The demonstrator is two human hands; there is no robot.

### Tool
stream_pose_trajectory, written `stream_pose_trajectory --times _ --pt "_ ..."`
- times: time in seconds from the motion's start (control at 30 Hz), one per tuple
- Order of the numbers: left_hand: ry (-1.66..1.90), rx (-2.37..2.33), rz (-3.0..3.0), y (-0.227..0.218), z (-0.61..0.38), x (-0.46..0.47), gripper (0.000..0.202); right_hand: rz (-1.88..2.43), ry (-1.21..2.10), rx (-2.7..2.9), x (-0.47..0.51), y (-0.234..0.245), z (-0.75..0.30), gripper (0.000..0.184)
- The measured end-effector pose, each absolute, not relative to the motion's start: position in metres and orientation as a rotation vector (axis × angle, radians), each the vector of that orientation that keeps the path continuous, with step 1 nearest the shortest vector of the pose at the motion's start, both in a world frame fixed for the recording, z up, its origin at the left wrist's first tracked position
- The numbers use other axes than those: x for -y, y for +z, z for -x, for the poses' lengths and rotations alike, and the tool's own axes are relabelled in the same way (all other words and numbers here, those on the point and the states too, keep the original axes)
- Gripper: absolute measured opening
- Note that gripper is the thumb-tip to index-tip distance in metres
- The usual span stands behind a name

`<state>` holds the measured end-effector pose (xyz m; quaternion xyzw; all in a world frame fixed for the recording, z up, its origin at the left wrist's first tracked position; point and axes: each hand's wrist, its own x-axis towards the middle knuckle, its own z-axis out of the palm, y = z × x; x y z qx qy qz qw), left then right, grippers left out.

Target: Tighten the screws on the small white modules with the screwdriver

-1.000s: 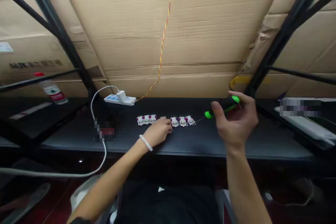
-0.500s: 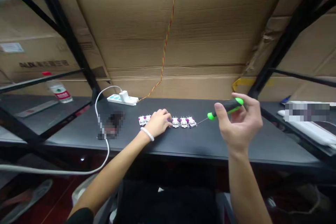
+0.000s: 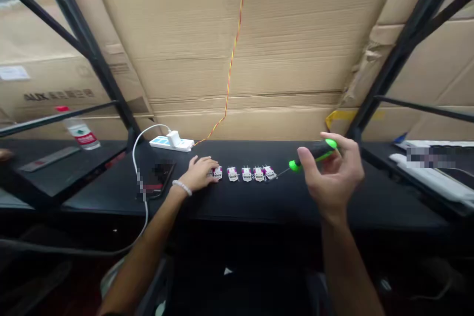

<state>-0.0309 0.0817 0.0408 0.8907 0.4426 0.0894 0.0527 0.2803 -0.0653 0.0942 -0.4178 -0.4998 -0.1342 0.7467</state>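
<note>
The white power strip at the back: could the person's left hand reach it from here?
Probably yes. The left hand is near the white power strip, and nothing visible stands between them; the white cable curves off to the left.

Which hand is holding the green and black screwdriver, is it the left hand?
No, the right hand holds the screwdriver, while the left hand is at the row of small white-and-purple parts.

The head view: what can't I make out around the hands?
In the head view:
- White-and-purple parts at the left hand: the hand covers some, so I cannot count them.
- Screwdriver: its tip is too small to tell whether it touches the rightmost part.
- Dark phone-like object: pixelation masks much of its surface.
</note>
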Motion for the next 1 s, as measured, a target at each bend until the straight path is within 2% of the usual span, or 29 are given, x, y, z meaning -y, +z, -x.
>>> stream_pose_trajectory --times 0.17,0.37,0.8,1.0 --pt "0.405 -1.233 -2.814 0.038 0.034 -0.040 0.030 0.874 -0.161 1.171 0.065 0.089 -0.278 0.047" --pt "0.327 -1.183 -2.813 0.041 0.019 0.017 0.032 0.827 0.194 1.356 0.058 0.078 -0.261 0.048" --pt "0.758 -0.989 -2.656 0.002 -0.011 0.022 0.041 0.898 0.242 1.459 0.053 0.056 -0.246 0.047" --pt "0.774 -0.966 -2.617 0.000 -0.010 0.022 0.042 0.916 0.221 1.455 0.054 0.057 -0.246 0.046"
